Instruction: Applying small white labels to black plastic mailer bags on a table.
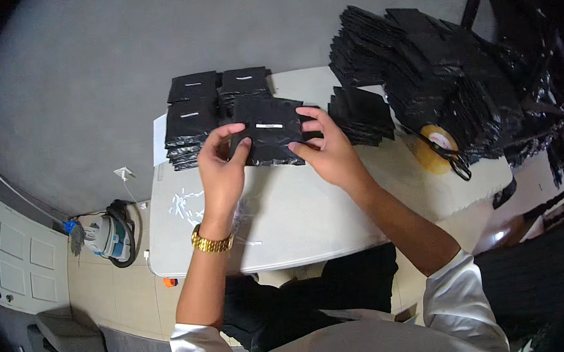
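Observation:
A flat black plastic packet (269, 143) with a small white label strip near its middle is held up over the table. My left hand (222, 168) grips its left side, thumb in front. On its right edge my right hand (334, 155) closes, fingers above and thumb below. Behind it stand stacks of similar labelled black packets (191, 120), (245, 80), partly hidden by the held one. Right of my right hand lies a smaller pile of black packets (362, 115).
A large leaning heap of black packets (426, 56) fills the table's right side, beside a tape roll (438, 141) and a black cord (459, 164). White paper strips (187, 208) lie scattered at the left of the white table (299, 221). A vacuum cleaner (107, 237) stands on the floor.

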A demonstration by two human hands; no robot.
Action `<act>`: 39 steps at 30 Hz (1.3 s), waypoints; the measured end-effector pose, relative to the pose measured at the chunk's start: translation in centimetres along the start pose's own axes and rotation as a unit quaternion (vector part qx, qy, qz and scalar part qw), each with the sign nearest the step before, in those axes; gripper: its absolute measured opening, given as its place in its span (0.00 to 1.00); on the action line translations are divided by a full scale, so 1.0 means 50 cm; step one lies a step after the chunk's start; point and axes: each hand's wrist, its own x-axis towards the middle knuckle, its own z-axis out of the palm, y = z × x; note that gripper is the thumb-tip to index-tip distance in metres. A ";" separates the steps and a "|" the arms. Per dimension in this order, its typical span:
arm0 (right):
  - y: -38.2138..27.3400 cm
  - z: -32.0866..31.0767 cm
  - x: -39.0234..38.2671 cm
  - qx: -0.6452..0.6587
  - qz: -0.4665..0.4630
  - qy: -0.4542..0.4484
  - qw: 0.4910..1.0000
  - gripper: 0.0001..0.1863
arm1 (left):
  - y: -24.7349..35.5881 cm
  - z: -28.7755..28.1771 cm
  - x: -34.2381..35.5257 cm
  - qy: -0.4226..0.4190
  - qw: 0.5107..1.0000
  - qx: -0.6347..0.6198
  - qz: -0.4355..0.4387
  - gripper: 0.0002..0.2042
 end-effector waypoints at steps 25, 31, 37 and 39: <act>0.092 -0.020 0.239 -0.534 0.007 -0.217 0.817 0.78 | -0.177 0.008 0.028 -0.078 0.968 -0.041 -0.237 0.26; 0.100 -0.026 0.245 -0.577 0.053 -0.320 0.749 0.83 | -0.201 0.043 0.042 -0.148 0.968 0.193 -0.057 0.24; 0.096 -0.043 0.184 -0.562 0.036 -0.311 0.765 0.79 | -0.172 0.064 0.055 -0.163 0.925 0.331 -0.089 0.25; 0.093 -0.049 0.162 -0.556 0.004 -0.309 0.772 0.76 | -0.180 0.062 0.060 -0.166 0.921 0.351 -0.030 0.24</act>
